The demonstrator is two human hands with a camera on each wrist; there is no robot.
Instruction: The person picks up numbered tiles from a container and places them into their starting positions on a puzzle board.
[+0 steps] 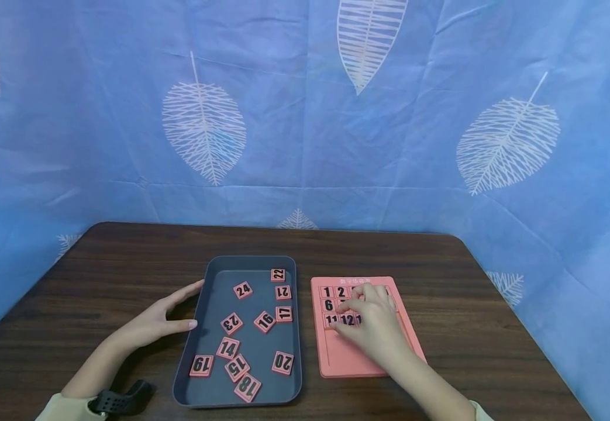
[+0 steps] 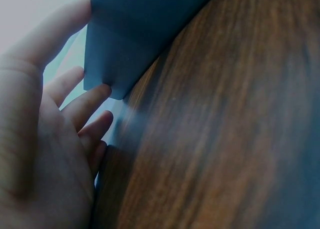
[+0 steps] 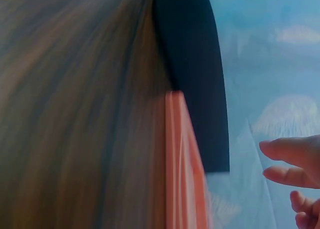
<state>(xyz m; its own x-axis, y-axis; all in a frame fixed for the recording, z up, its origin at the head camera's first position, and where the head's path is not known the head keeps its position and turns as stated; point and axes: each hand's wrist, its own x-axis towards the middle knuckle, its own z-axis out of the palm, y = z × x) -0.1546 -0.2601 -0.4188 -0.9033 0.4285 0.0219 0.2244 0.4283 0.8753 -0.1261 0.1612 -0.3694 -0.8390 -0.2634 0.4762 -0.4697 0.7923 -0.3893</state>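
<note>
My left hand [image 1: 149, 323] rests at the left side of a dark blue-grey tray [image 1: 181, 374], fingers straight and thumb and fingertips at its rim. In the left wrist view, the fingertips meet the tray's outer wall [image 2: 130, 39]. Pink number tiles lie scattered in the tray, among them tile 24 [image 1: 243, 290], tile 14 [image 1: 228, 348] and tile 20 [image 1: 282, 362]. My right hand [image 1: 375, 321] is over a pink number board [image 1: 331, 359], thumb and index finger apart above tile 12 [image 1: 347, 320]. No tile shows between them. The hand hides part of the board's rows.
Both tray and board lie on a dark wooden table [image 1: 473, 327], the board right of the tray with a narrow gap between. Behind the table hangs a blue cloth [image 1: 305, 134] with white leaf prints. A black band [image 1: 120, 400] is around the left wrist.
</note>
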